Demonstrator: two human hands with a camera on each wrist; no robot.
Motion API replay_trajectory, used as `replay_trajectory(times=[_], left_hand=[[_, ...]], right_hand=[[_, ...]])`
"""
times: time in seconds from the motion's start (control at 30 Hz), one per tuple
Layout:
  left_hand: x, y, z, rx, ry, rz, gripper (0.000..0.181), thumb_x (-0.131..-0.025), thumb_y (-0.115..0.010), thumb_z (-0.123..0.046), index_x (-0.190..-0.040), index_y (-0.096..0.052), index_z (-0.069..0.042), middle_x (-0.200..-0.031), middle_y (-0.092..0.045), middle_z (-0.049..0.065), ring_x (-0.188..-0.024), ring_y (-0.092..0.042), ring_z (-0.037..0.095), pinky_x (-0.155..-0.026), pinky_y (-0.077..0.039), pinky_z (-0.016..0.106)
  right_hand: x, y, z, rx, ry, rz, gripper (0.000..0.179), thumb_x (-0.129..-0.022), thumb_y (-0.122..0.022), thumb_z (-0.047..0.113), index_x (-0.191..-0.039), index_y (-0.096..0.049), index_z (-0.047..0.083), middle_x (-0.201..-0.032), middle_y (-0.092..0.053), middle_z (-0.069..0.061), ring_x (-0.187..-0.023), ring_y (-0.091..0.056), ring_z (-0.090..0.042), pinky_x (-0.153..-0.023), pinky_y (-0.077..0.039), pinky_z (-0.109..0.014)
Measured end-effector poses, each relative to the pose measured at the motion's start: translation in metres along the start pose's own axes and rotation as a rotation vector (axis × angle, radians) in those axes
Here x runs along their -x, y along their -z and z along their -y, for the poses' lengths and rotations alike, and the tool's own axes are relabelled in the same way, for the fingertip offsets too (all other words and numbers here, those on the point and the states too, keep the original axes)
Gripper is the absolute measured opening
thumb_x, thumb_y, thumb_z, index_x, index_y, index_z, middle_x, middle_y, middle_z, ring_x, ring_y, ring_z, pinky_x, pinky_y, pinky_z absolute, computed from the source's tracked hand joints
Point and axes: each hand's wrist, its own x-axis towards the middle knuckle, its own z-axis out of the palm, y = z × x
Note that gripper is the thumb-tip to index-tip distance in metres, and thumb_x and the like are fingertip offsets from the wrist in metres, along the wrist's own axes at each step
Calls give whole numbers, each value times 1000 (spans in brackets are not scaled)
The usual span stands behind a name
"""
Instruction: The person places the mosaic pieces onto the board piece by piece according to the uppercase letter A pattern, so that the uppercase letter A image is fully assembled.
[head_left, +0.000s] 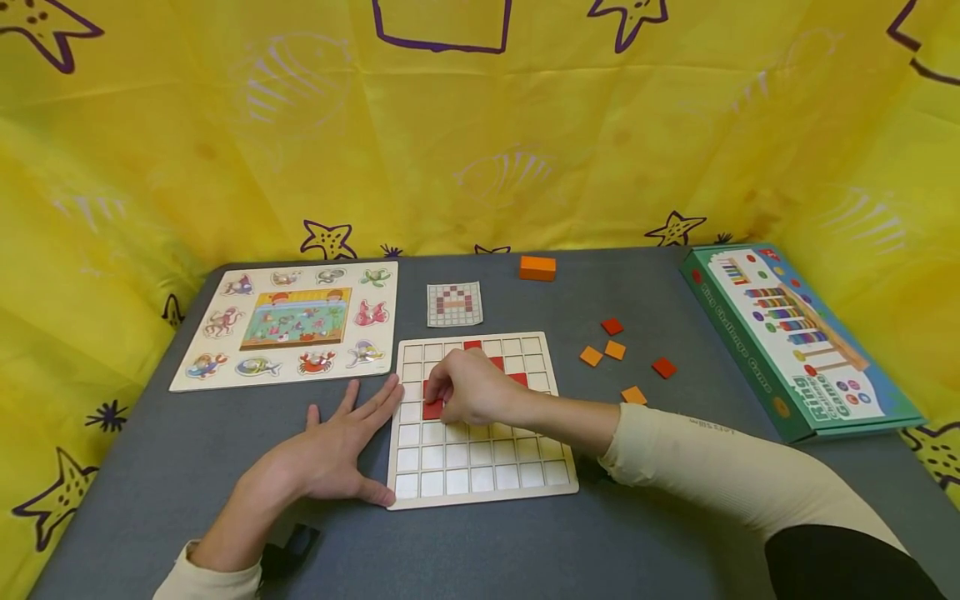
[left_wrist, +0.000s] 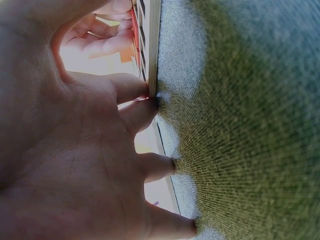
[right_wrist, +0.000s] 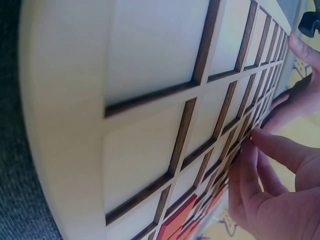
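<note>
A white square board (head_left: 480,479) with a raised grid lies on the dark table. My right hand (head_left: 476,387) reaches over it, fingertips and thumb bent together around a red square tile (head_left: 432,410) in the left part of the grid. More red tiles (head_left: 517,379) sit in cells farther up, partly covered by that hand. My left hand (head_left: 337,446) spreads its fingers along the board's left side, thumb at the lower left corner. In the left wrist view, fingertips (left_wrist: 150,102) press the table beside the board's edge.
Behind the board lies a small pattern card (head_left: 454,304), with an orange block (head_left: 537,268) at the back. Several loose tiles (head_left: 615,349), orange and red, lie to the right. A sea-animal puzzle (head_left: 292,367) is at left, a game box (head_left: 802,342) at right.
</note>
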Motion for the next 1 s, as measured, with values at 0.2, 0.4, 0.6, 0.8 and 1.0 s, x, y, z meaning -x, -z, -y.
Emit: replay_trajectory(times=[0.2,0.4,0.6,0.8,1.0], left_hand=[[0,1,0,-12,-17,-8,136,-67,-91,-63,-170,-10,-24,-178,0,1,-156,5,57,-99,0,94],[1,1,1,-19,-27,-15,136,-67,-90,-63,-170,-10,-23,-178,0,2,-156,5,58,-99,-2,94],[0,0,1,-10,-13,-10,136,-67,-91,-63,-170,-10,-25,-178,1,0,-157,5,56,-100,0,94],[0,-1,1,-12,-22,-11,136,-67,-90,-64,-170,-10,-24,-178,1,0,-157,5,56,-100,-1,94],[-1,-1,1,-3,5,-4,136,-66,-91,-64,-170,-11,-25,-178,1,-1,-158,6,54,-101,1,93]], right_hand=[[1,-1,0,-6,0,-2,24,-73,-79,-9,-87,-80,10,-73,-70,5,-69,-59,-9,-63,-48,-20],[1,-1,-2,-29,0,-4,24,-73,-82,-9,-88,-80,9,-80,-75,-1,-71,-61,-9,-66,-51,-20],[6,3,-7,-50,29,-12,23,-74,-82,-6,-90,-81,11,-83,-76,-2,-71,-62,-7,-67,-52,-20],[13,13,-10,-41,21,-27,23,-76,-80,-2,-93,-82,13,-85,-76,1,-74,-63,-6,-71,-52,-22],[21,26,-19,-67,-9,-41,21,-81,-82,2,-100,-81,12,-93,-77,-2,-80,-65,-9,-76,-54,-25]])
